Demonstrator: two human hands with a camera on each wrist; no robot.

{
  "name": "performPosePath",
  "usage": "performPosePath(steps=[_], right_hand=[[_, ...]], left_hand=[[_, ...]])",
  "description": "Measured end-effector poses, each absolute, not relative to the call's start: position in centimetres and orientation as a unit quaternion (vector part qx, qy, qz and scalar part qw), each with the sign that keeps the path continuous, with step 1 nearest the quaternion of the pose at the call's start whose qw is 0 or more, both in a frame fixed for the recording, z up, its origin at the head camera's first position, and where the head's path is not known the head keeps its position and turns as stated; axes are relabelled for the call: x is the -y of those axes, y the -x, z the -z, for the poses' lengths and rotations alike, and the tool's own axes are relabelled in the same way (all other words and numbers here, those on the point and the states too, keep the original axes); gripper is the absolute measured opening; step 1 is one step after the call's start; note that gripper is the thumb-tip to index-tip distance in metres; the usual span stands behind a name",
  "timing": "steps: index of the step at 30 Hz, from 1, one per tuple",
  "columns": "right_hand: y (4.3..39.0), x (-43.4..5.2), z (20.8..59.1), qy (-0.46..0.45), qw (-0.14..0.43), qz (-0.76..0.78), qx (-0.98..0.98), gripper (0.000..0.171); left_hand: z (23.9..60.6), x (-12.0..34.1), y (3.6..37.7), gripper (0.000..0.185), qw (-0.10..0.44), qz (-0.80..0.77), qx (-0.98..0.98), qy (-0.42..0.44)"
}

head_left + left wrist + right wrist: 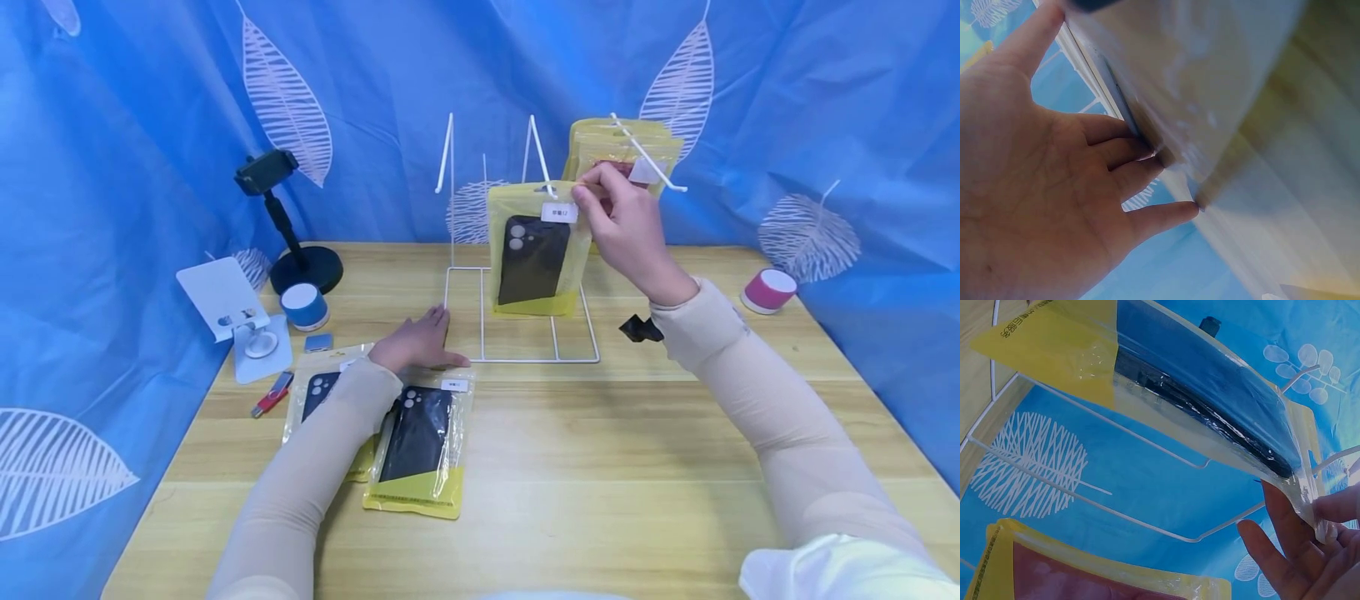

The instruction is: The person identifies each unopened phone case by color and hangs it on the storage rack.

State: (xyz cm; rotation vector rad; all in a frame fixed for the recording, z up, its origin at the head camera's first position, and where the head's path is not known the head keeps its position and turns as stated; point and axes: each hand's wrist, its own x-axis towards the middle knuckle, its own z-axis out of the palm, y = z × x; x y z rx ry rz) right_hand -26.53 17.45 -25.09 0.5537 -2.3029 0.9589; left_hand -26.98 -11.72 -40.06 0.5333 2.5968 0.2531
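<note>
Curtain cloth (150, 125), blue with white leaf prints, is filling the whole background, and a wooden table (600, 467) is spreading across the lower half of the head view. At frame centre a white wire rack (517, 275) is standing on the table. Just right of centre, the right hand (626, 229) is pinching the top corner of a yellow-edged packet (534, 250) holding a black phone case, keeping it upright against the rack's prongs; the right wrist view is showing thumb and fingertips (1325, 509) closing on that corner. Behind it, another yellow packet (622, 142) is hanging at upper centre right. Left of centre, the left hand (416, 343) is resting flat, fingers spread wide, touching the rack's base. Below it, 2 more packets (420, 446) are lying on the table. Toward the left edge are sitting a black stand (288, 221), a white stand (232, 312) and a blue speaker (303, 306); a pink speaker (768, 291) is sitting at the right.
</note>
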Motion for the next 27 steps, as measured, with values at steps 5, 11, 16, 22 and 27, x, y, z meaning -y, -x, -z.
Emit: performPosePath(steps=[5, 11, 16, 22, 27], right_hand=[[27.7, -17.0, 24.8, -0.182, 0.284, -0.347, 0.875, 0.032], [29.7, -16.6, 24.8, -0.157, 0.292, -0.316, 0.889, 0.035], [31.6, -16.0, 24.8, -0.130, 0.313, -0.270, 0.901, 0.040], [33.6, -15.2, 24.6, -0.114, 0.317, -0.240, 0.910, 0.040], [34.6, -14.8, 24.3, -0.101, 0.306, -0.231, 0.918, 0.040]], left_hand=[[40.1, 11.8, 27.1, 0.109, 0.239, -0.092, -0.947, -0.193], [40.4, 11.8, 27.2, 0.109, 0.238, -0.090, -0.947, -0.197], [40.4, 11.9, 27.3, 0.110, 0.236, -0.087, -0.948, -0.196], [40.3, 11.9, 27.2, 0.109, 0.236, -0.088, -0.948, -0.196], [40.3, 11.9, 27.1, 0.109, 0.235, -0.087, -0.948, -0.196]])
